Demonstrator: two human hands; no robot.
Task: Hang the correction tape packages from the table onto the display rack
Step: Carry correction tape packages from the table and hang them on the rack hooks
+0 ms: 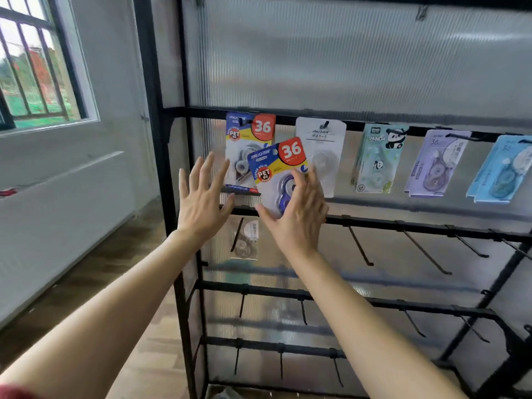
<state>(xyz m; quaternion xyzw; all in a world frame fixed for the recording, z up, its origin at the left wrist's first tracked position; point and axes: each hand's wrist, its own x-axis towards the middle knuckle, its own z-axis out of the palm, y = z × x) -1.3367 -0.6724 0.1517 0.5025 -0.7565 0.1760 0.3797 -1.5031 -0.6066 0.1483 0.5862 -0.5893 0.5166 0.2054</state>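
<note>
Package (pixel 277 168): blister card marked 36, tilted, held up before the rack (pixel 157 168). It overlaps a hung twin (pixel 244 139) at its 11 o'clock and is not yet on a hook.
Handling: likely light; the card looks stiff but bendable and the clear blister slick. Best held by the lower edge, leaving the top hang hole free.
Right grip (pixel 299 217): holds the package's lower part, thumb under the bottom edge, fingers curled over the blister front.
Left grip (pixel 201 197): at the right's 9 o'clock, fingers spread and straight, holding nothing, palm toward the rack.
Arms: both raised, stretched forward, forearms bare.
Neighbour: white package (pixel 321 156) hangs at 3 o'clock of the held one.
</note>
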